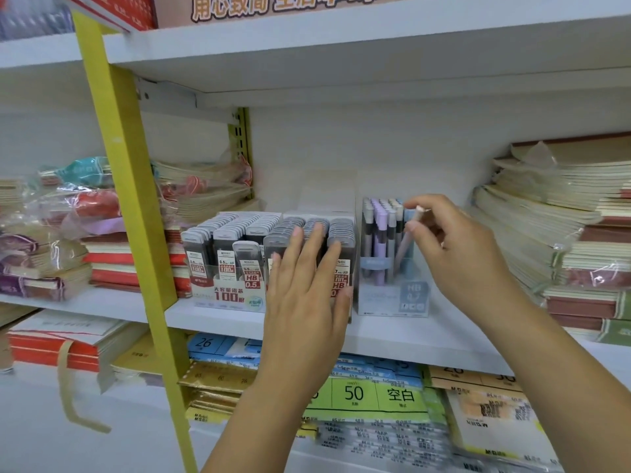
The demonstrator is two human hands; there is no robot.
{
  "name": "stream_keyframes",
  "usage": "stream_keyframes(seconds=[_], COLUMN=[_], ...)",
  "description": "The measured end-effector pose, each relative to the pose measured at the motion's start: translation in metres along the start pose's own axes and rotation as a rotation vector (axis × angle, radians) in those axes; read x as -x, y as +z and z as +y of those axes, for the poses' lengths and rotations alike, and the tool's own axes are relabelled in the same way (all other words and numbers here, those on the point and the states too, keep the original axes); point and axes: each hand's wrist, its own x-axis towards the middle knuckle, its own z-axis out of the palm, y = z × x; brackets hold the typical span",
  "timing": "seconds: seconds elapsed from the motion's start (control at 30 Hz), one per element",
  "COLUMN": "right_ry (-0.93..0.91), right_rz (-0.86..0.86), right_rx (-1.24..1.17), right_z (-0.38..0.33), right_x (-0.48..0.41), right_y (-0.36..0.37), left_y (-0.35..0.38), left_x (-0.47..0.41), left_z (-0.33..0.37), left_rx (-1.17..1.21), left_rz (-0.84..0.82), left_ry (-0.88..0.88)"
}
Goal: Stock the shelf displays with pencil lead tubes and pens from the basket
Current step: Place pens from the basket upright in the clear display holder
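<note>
Two display boxes of dark pencil lead tubes stand side by side on the middle shelf, one on the left (pixel 225 254) and one just right of it (pixel 338 240). My left hand (pixel 304 288) is open, fingers straight, in front of the right lead box. A clear pen display (pixel 386 254) holding upright purple, grey and blue pens stands to the right. My right hand (pixel 457 247) pinches a pale pink pen (pixel 408 233), tilted, at the display's right side. No basket is in view.
Stacks of notebooks fill the shelf at the far left (pixel 51 233) and right (pixel 563 216). A yellow upright post (pixel 136 216) crosses in front of the left side. Packs of paper and labels (pixel 358 394) lie on the shelf below.
</note>
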Motion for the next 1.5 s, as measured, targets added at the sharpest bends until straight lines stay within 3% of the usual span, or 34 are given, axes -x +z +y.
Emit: stream_keyframes(seconds=[0.17, 0.47, 0.67, 0.87, 1.07, 1.17, 1.27, 1.37, 1.5], right_ry=[-0.041, -0.051, 0.034, 0.117, -0.028, -0.083, 0.016, 0.271, 0.617], right_rz=[0.095, 0.094, 0.086, -0.042, 0.021, -0.065, -0.275, -0.539, -0.864], right_rx=[0.000, 0.013, 0.241, 0.159, -0.050, -0.181, -0.243, -0.265, -0.216], right_z=[0.000, -0.002, 0.011, 0.013, -0.013, -0.021, -0.014, 0.004, 0.029], right_x=[-0.001, -0.003, -0.005, 0.005, 0.034, 0.083, 0.158, 0.245, 0.368], right_y=[0.000, 0.004, 0.011, 0.011, -0.018, -0.020, 0.008, 0.060, 0.136], left_y=[0.002, 0.001, -0.002, -0.013, -0.043, -0.046, -0.031, -0.002, 0.047], left_x=[0.001, 0.001, 0.001, 0.001, 0.042, 0.099, 0.171, 0.243, 0.323], left_z=[-0.001, -0.004, -0.003, -0.001, 0.002, -0.017, -0.048, -0.075, -0.104], left_rx=[0.018, 0.042, 0.054, 0.067, 0.180, 0.241, 0.268, 0.251, 0.241], left_rz=[0.006, -0.005, -0.018, -0.045, -0.042, -0.224, -0.555, -0.885, -1.156], left_ry=[0.020, 0.025, 0.028, 0.038, 0.032, 0.024, -0.116, -0.326, -0.519])
